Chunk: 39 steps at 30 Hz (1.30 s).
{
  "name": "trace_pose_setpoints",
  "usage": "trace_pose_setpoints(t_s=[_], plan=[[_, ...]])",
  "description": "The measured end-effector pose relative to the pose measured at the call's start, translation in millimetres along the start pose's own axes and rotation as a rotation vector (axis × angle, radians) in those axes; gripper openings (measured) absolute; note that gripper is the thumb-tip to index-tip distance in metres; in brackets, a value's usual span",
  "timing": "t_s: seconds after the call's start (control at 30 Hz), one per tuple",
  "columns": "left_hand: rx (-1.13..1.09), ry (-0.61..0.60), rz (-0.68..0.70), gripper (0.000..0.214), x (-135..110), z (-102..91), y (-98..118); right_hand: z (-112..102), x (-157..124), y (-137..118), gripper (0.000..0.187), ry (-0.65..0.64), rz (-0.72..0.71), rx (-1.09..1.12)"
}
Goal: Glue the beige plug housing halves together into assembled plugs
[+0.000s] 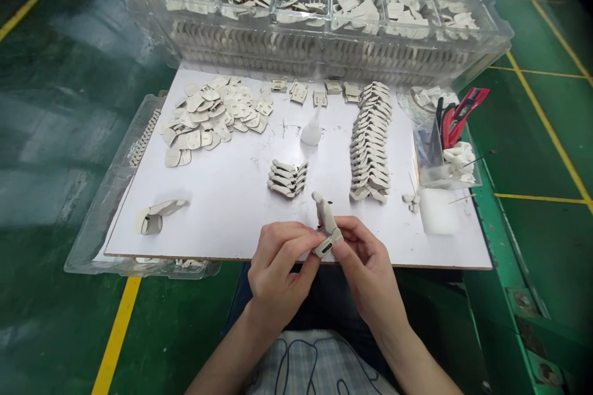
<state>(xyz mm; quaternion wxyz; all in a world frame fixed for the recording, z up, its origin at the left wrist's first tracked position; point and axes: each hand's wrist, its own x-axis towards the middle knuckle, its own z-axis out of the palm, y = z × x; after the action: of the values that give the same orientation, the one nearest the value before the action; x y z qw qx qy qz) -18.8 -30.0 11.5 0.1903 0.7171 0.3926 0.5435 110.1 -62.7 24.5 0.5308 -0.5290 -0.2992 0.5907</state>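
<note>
In front of me, my left hand (280,265) and my right hand (365,265) pinch a small beige moulded part (328,228) between their fingers, just above the near edge of a white board (231,228). The part has a dark spot near its middle. A small stack of similar parts (285,179) lies just beyond my hands. A long curved row of them (370,142) runs to the right, and a loose pile of flat pieces (208,120) lies at the left. Two joined pieces (160,215) lie near the board's left edge.
Stacked clear compartment trays (319,12) full of parts stand behind the board. A small translucent bottle (312,129) stands on it. At right are a clear box (428,154) holding red-handled tools, and a white foam block (438,211). A clear tray (111,197) sits under the left edge, above a green floor.
</note>
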Motion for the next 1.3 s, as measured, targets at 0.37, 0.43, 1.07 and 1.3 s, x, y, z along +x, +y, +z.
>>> trace_pose_setpoints(t_s=[0.37, 0.43, 1.07, 1.3], plan=[[0.049, -0.029, 0.012, 0.027, 1, -5.0, -3, 3, 1, -1, 0.026, -0.010, 0.019, 0.028], [0.057, -0.032, 0.019, 0.025, 2, -6.3, -3, 4, 1, -3, 0.026, -0.002, 0.007, -0.007], [-0.058, -0.028, -0.027, 0.023, 1, -2.1, -9, -3, 7, -13, 0.021, -0.065, -0.082, -0.184], [0.047, 0.045, 0.003, 0.025, -1, -2.2, -6, -3, 2, -9, 0.025, -0.098, -0.040, -0.052]])
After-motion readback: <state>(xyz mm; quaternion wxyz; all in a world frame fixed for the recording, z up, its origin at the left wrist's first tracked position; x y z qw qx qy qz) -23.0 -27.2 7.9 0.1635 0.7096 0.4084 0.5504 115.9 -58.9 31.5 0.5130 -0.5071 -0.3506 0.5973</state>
